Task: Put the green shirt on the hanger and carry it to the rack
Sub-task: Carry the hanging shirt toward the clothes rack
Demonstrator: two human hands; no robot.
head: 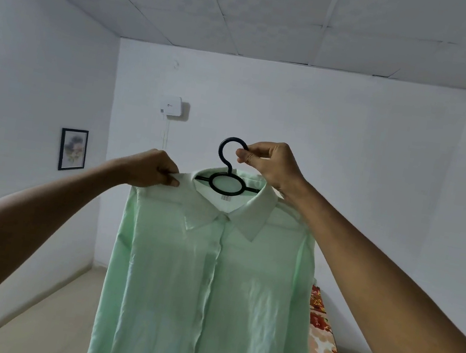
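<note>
Green shirt (203,278) hangs below both hands: right hand (270,164) pinches hanger (227,172) hook, left hand (150,169) pinches its shoulder (collar side)

Soft, even, rather dim indoor light with a cool cast; no glare. A wall box (171,105) throws a faint shadow rightward. Wide-angle bending curves the edges; focus is slightly soft.

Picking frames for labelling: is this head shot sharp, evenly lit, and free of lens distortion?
Head view: green shirt, hanger and both hands sharp; soft, dim, even light, no glare, faint shadow beside the wall box; wide-angle bending curves walls and ceiling edges.
</note>
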